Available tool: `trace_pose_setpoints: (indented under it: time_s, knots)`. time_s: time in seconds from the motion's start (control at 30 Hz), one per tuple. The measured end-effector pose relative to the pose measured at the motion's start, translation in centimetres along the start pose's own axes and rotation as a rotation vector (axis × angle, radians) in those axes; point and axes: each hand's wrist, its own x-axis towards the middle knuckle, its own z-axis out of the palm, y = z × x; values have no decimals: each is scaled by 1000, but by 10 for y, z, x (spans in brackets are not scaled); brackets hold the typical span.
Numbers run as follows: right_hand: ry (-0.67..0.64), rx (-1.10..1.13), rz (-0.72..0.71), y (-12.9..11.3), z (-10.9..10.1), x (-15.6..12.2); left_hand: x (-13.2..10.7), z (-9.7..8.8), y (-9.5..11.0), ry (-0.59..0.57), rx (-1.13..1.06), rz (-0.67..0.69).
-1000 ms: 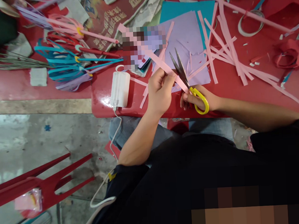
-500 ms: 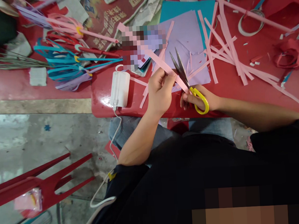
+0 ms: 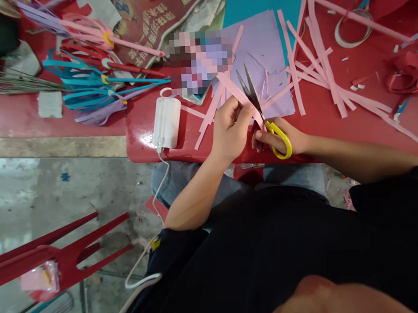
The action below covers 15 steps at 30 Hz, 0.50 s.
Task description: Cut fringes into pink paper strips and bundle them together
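My left hand (image 3: 231, 132) pinches a long pink paper strip (image 3: 234, 90) that runs up and left from my fingers. My right hand (image 3: 281, 139) grips yellow-handled scissors (image 3: 259, 108), whose blades stand slightly apart around the strip just right of my left thumb. Both hands hover over the near edge of the red table (image 3: 144, 132). Under the blades lies a lilac paper sheet (image 3: 264, 51) on a teal sheet (image 3: 253, 7).
Several cut pink strips (image 3: 318, 62) are scattered to the right. A white power bank (image 3: 166, 122) with a cable lies left of my hands. Paper flowers on sticks (image 3: 89, 83) lie at the far left, a tape ring (image 3: 351, 30) at the top right. A red stool (image 3: 56, 260) stands on the floor.
The pink strip has slid down through my left hand, so its free end reaches less far up-left. The camera view shifted slightly; the scissors stay in place.
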Motion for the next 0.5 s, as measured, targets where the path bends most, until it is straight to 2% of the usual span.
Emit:
trace_pose_setpoints:
  time_s: [0.17, 0.5]
  knots:
    - [-19, -28, -21, 4, -2, 0, -5, 7, 8, -55, 6, -60]
    - [-48, -50, -31, 4, -2, -2, -9, 11, -1, -67, 71, -35]
